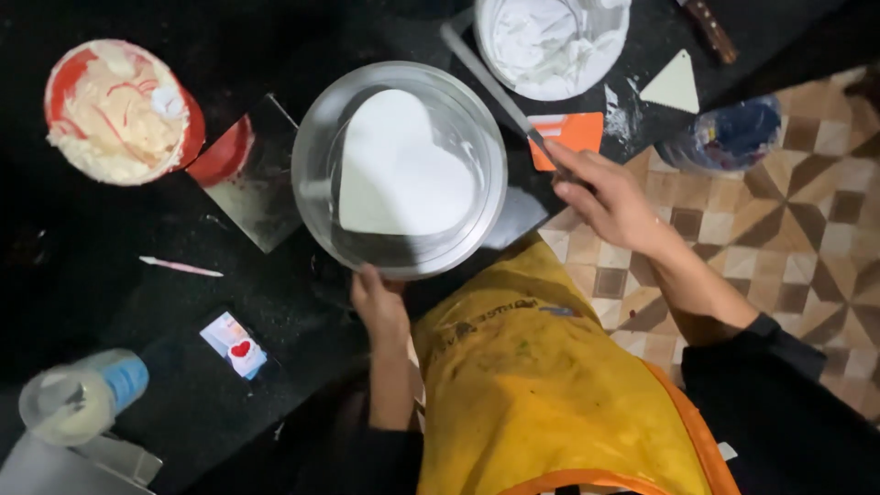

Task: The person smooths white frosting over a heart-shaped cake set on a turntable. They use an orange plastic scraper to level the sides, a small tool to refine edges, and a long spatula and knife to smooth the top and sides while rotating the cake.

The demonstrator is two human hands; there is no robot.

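Black and paint-flecked, the desk [110, 247] stands beside a floor of patterned brown and cream tiles [788, 229]. At its near edge a person in a yellow apron [541, 394] steadies a round metal pan [399, 170] that holds a white heart-shaped slab [403, 165]; the left hand [379, 302] has its fingers curled against the pan's near rim. The right hand [610, 197] closes its fingers around the handle of a long flat metal spatula [490, 78], whose blade slants up toward a white bowl of white paste [550, 41]. An orange scraper card [573, 136] lies under the spatula, a white triangle [674, 85] just beyond. A red tub of cream-and-red paste [115, 110] sits far left. A phone [236, 346] showing a red heart lies near the left hand, a blue-banded clear bottle [82, 399] lower left.
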